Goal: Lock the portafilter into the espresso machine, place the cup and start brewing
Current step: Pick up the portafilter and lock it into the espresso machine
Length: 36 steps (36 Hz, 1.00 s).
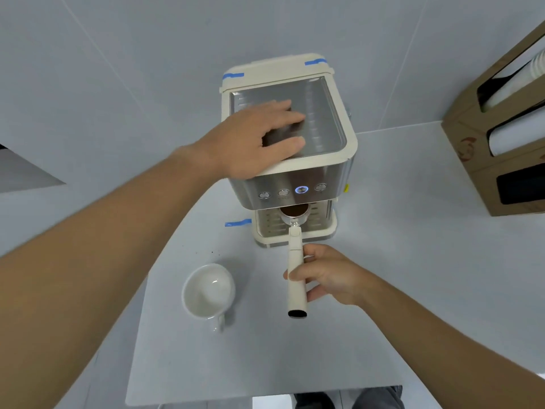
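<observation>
My right hand (327, 276) wraps the cream handle of the portafilter (296, 270), fingers curled round it, so I can steer its coffee-filled basket up under the group head. My left hand (259, 140) lies flat and spread on top of the espresso machine (324, 160), bracing it against the twist, I judge. The white cup (208, 290) waits on the table (265, 364), near and left of the drip tray.

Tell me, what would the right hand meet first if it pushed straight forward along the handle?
Probably the espresso machine: the right hand holds the portafilter, whose coffee-filled basket already sits under the machine's front.
</observation>
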{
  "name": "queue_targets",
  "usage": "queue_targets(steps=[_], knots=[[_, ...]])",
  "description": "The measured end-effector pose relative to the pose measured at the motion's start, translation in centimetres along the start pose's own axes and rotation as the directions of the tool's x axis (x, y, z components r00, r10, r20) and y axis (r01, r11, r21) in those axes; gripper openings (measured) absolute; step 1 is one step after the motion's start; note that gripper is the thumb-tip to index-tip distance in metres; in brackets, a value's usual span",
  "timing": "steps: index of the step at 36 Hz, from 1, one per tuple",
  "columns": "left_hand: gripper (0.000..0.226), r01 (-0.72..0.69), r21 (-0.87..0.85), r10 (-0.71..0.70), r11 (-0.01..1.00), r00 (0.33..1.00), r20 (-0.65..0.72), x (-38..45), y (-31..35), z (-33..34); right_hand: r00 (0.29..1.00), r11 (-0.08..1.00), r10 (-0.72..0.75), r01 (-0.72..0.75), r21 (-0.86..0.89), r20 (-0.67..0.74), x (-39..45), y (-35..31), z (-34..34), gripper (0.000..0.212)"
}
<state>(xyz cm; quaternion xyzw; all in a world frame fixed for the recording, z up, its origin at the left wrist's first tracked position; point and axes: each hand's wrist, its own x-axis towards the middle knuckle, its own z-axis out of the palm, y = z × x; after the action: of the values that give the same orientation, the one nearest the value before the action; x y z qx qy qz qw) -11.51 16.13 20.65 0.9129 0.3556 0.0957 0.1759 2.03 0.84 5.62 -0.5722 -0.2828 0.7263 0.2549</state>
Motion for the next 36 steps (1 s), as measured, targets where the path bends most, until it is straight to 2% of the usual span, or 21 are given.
queue_targets(steps=[3,5,11,24,36], knots=[[0.073,-0.006,0.119,-0.007,0.993,0.994,0.112,1.2,-1.2,-0.1,1.000,1.000,-0.023,0.023,0.002,0.000,0.4,-0.2,-0.1,0.033],[0.074,0.009,0.173,-0.034,0.985,0.989,0.141,1.6,-1.6,0.1,0.999,0.999,-0.033,0.033,0.014,-0.002,0.5,-0.4,-0.1,0.035],[0.074,0.022,0.126,-0.036,0.992,0.994,0.106,1.7,-2.1,0.5,0.996,0.996,-0.085,0.084,0.036,0.010,0.6,-1.0,0.3,0.040],[0.073,0.038,0.124,-0.047,0.992,0.996,0.072,1.6,-2.0,0.7,0.989,0.983,-0.149,0.147,0.107,0.008,1.3,-1.6,1.4,0.036],[0.073,0.055,0.102,-0.061,0.993,0.997,0.052,1.6,-1.8,0.7,0.974,0.926,-0.214,0.226,0.302,-0.073,3.3,-2.1,3.7,0.036]])
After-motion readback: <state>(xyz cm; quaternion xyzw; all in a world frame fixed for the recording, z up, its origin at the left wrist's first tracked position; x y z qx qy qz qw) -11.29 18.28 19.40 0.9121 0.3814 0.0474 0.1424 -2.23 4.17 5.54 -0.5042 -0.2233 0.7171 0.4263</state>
